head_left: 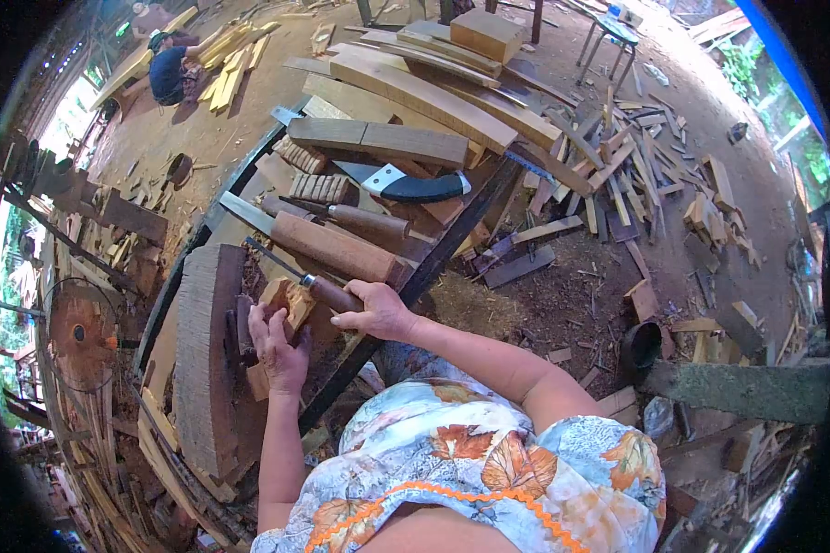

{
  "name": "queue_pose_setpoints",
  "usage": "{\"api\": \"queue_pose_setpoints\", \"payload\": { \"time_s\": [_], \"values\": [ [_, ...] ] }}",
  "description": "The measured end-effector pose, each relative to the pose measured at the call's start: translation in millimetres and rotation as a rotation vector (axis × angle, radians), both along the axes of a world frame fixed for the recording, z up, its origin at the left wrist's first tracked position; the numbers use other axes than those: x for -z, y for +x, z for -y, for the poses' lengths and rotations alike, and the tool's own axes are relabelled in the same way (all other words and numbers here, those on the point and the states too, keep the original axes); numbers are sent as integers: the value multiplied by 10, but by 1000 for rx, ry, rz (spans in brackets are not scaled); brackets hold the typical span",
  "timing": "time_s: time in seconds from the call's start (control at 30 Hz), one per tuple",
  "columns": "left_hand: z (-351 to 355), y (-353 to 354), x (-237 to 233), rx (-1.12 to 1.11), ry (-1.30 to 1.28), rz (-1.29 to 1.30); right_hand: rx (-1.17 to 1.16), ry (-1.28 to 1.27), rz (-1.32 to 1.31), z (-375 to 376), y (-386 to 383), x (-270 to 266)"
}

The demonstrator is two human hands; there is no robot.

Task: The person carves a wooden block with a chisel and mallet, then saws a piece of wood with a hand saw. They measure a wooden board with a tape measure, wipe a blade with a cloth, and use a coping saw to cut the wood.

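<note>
My left hand [279, 355] grips a small carved wood block [292, 302] from below and the left. In my right hand [378, 311] is a chisel [330, 291], its wooden handle under my fingers. The narrow blade points up and left, past the top of the block. Just beyond lies a thick reddish-brown wood piece [337, 247] on the dark-edged bench [452, 230]. A second wooden-handled tool [369, 219] rests behind it. Left of my left hand stands a large rough grey board [203, 341].
A folding saw [415, 187] with a black handle lies on the bench near a curved wood beam [378, 141]. Long planks [424, 90] are stacked at the back. Offcuts [636, 175] cover the ground at right. Another person [168, 74] crouches far left; a fan [79, 332] stands nearer.
</note>
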State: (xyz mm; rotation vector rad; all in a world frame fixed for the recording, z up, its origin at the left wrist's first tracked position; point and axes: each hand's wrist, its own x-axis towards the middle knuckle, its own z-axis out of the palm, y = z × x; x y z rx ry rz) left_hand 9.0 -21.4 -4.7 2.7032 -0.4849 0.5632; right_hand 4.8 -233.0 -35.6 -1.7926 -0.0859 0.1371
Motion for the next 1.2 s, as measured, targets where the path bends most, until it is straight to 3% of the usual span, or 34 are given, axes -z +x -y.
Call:
{"api": "queue_pose_setpoints", "payload": {
  "time_s": [0.13,0.27,0.67,0.8,0.87,0.9,0.97,1.03,1.07,1.13,1.2],
  "values": [
    [-138,49,77,13,-117,-114,-10,1,14,6,3,-13],
    [-59,70,-4,11,3,1,-19,68,-23,11,6,6],
    [-198,-261,-261,117,-113,-2,-31,125,13,-28,49,196],
    [-417,-668,-401,90,-343,36,-40,37,12,-8,28,83],
    [-587,-992,-495,-30,-511,-29,-42,165,-128,-12,-8,-20],
    [-692,-1175,-479,-56,-510,-16,-39,122,-45,-26,35,158],
    [-928,-1614,-434,-353,-921,-80,-65,72,-51,8,25,63],
    [-1304,-2101,-240,-541,-1170,6,-59,64,-101,7,19,2],
    [-1524,-2371,-177,-566,-1170,26,-55,106,-142,-5,20,-3],
    [-1796,-2793,-171,-754,-1755,360,-97,139,-74,-7,36,26],
    [-1841,-3159,-443,-728,-1989,495,-76,113,-174,-10,38,-26]
  ]
}}
